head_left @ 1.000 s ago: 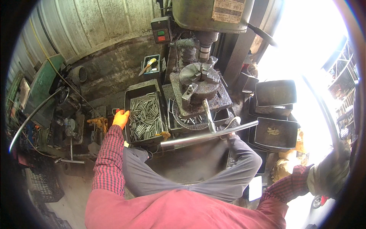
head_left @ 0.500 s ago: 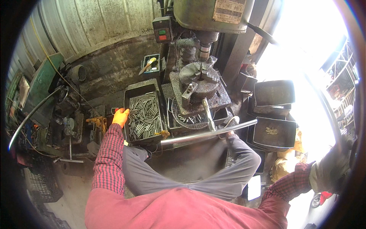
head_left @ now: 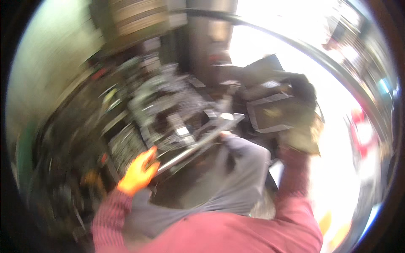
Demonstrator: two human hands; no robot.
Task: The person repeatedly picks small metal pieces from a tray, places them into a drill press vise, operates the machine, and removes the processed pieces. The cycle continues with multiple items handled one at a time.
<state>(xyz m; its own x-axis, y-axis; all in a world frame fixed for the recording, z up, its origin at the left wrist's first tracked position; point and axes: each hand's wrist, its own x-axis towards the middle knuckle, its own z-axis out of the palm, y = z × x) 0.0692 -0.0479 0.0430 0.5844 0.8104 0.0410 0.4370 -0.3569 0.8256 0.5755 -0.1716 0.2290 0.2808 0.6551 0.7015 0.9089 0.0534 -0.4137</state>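
The whole view is smeared by motion. My left hand, in an orange glove, has its fingers spread and nothing visible in them. It is over the near edge of a bin of metal pins, close to the left end of a long metal bar. My right hand, in a pale grey-tan glove, reaches forward beside a dark open bin. A dark shape rises just beyond the glove; whether the fingers hold it is too blurred to make out.
Behind the bar stands a drilling machine's table with a round chuck, blurred. A small tray sits to its left. Another dark bin is at the back right, against bright daylight. My legs are spread below the bar.
My view has swung to the right. My left hand has come off the pin bin's left rim and its fingers have opened. My right hand has moved from the far right to beside the dark bins.
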